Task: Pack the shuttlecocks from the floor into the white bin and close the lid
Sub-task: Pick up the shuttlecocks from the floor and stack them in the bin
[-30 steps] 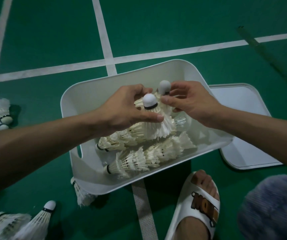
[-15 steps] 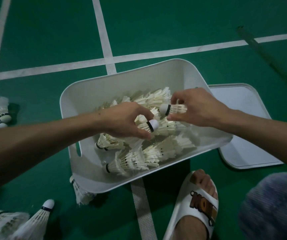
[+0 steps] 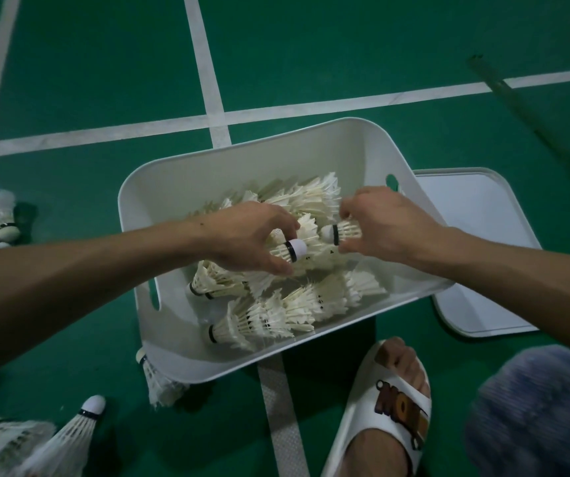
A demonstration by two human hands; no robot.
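The white slipper carries brown block lettering across its strap, not clearly readable; tiny dark marks on the shuttlecocks are illegible

Both hands low and close together, backs up, each holding something.
The left hand curls thumb and fingers round a shuttlecock; the right hand pinches a second shuttlecock by its feathers. The bare left forearm and right forearm converge.

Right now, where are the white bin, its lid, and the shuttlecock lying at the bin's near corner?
white bin [image 3: 242, 173]: head view, on its far inner wall.
lid [image 3: 483, 242]: head view, on its flat top face.
shuttlecock at the bin's near corner [image 3: 162, 386]: head view, on its feather skirt.
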